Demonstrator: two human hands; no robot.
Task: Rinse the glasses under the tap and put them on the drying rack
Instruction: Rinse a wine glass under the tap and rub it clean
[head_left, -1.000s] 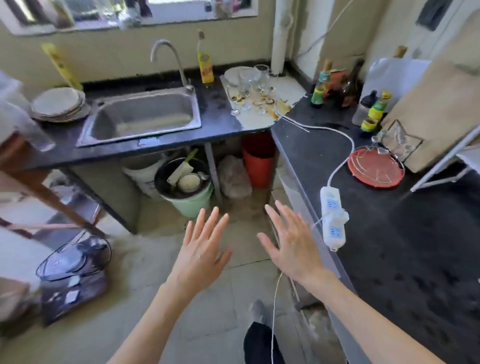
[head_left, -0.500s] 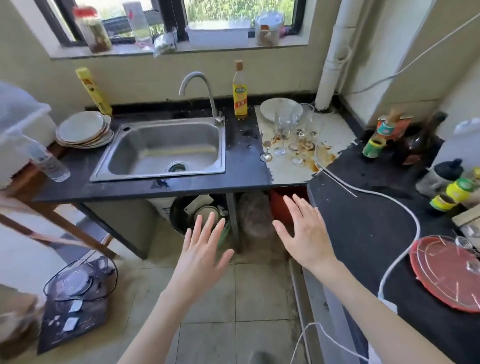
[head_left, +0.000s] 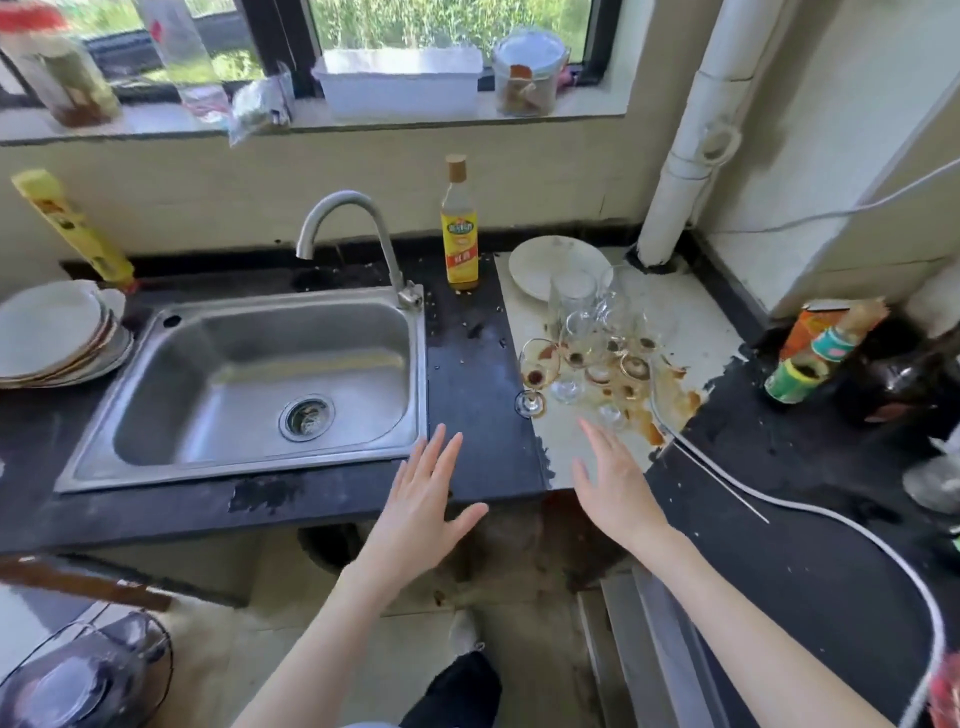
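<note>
- The left hand (head_left: 421, 499) is hovering over the worktop (head_left: 467, 364) edge, fingers spread and holding nothing.
- The right hand (head_left: 613, 483) is hovering likewise, fingers straight, near the stained glasses (head_left: 597, 343).
- The glasses are standing right of the sink (head_left: 249, 384) and tap (head_left: 348, 228).

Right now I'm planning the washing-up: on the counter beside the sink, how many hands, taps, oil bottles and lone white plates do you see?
Hands: 2, the left hand and the right hand, both open and holding nothing.
Taps: 1, the tap.
Oil bottles: 1, the yellow-labelled bottle.
Lone white plates: 1, the white plate behind the glasses.
Total: 5.
</note>
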